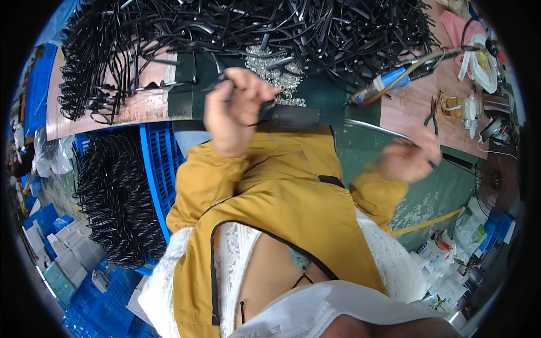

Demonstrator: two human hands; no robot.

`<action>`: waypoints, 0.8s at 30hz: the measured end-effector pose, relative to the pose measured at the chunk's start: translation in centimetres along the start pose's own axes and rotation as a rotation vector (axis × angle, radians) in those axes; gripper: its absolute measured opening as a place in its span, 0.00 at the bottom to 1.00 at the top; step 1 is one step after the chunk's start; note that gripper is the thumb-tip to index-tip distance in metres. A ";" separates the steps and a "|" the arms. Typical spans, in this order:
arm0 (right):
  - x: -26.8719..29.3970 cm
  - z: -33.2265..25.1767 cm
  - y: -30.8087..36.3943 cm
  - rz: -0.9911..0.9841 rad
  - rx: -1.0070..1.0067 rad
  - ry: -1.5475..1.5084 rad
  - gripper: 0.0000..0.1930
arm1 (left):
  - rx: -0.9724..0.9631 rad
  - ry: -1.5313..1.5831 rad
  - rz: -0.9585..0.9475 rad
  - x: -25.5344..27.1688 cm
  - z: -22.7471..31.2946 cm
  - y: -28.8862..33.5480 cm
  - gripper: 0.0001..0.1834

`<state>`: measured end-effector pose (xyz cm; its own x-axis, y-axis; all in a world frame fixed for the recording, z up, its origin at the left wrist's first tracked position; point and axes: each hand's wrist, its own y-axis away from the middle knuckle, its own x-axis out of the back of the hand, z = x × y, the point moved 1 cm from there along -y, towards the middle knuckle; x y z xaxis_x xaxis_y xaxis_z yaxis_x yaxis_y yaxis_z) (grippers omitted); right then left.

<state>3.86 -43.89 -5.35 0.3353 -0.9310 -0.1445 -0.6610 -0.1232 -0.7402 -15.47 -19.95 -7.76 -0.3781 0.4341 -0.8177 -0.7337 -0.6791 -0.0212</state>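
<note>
My left hand (236, 110) is raised over the near edge of the table, fingers curled round a dark, thin piece that looks like a black eyeglass frame; motion blur and the fingers hide most of it. Close beside it is a flat black block (293, 116) at the table edge. To the right, my right hand (410, 159), smeared by motion, grips a slim, shiny dark eyeglass temple (378, 129) whose tip points left toward the block. Beyond the block lies a heap of tiny silvery metal parts (284, 79) on a dark green mat (321, 93).
Black temples (253, 22) are piled across the back of the table. A blue powered screwdriver (383, 87) lies at right, near pliers (432, 115) and a small jar (452, 105). Black eyeglass frames (115, 197) fill a blue crate (160, 169) at lower left. A fan (497, 180) stands at right.
</note>
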 end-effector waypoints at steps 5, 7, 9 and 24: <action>-8.5 1.5 6.1 -0.596 -0.393 0.149 0.03 | -0.257 -0.579 0.010 0.3 -5.3 3.6 0.15; -9.4 1.8 6.8 -0.438 -0.619 -0.059 0.03 | -0.312 -0.565 -0.035 1.9 -5.2 5.3 0.23; -9.8 1.9 7.0 -0.474 -0.721 0.015 0.04 | -0.310 -0.639 -0.085 3.4 -4.7 6.9 0.29; -11.2 2.0 7.6 -0.546 -0.716 0.147 0.05 | -0.395 -0.797 -0.065 4.8 -6.3 8.1 0.30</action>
<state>-3.52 -33.72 -10.67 0.6676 -0.7089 0.2277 -0.7106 -0.6979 -0.0894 -19.67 -27.12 -15.49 -0.7308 0.6616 -0.1682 -0.5748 -0.7293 -0.3711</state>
